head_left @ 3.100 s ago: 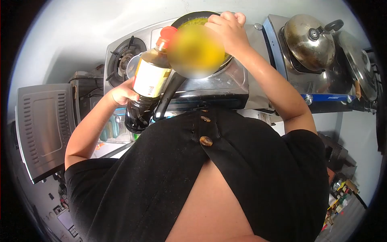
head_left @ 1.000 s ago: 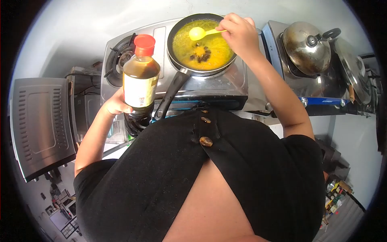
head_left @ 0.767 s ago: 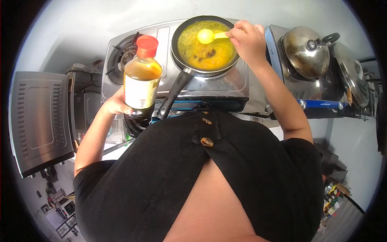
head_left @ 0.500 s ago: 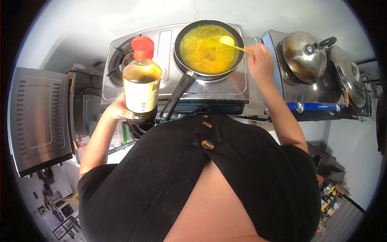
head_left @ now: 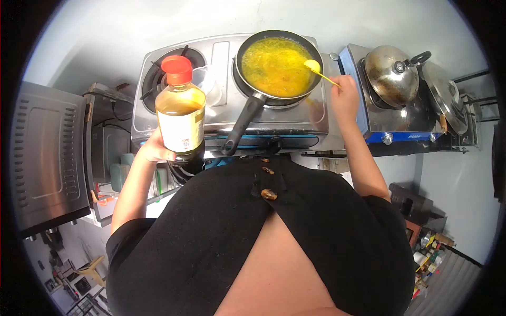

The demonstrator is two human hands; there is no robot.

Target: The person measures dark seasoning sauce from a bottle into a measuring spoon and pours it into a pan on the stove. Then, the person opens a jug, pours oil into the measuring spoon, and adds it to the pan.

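My left hand [head_left: 154, 148] is wrapped around a large bottle [head_left: 182, 129] of dark liquid with a red cap and a pale label. The bottle stands upright in front of the stove's left side, its cap on. In my right hand [head_left: 344, 95] is the thin handle of a yellow spoon [head_left: 312, 65]. The spoon's bowl is at the right inner side of the frying pan [head_left: 247, 113], by the rim. Yellow-orange liquid [head_left: 274, 68] fills the pan, which sits on the right burner with its black handle angled toward me.
The stove's left burner [head_left: 158, 79] lies behind the bottle, with a clear container [head_left: 213, 92] beside it. To the right, a metal kettle [head_left: 391, 76] sits on a second stove [head_left: 400, 121], near a large lid [head_left: 443, 97]. A metal oven-like appliance [head_left: 50, 152] stands at left.
The spoon has moved toward the pan's right rim, and my right hand has shifted right and slightly down. The bottle stays in my left hand. The whole view has shifted slightly.
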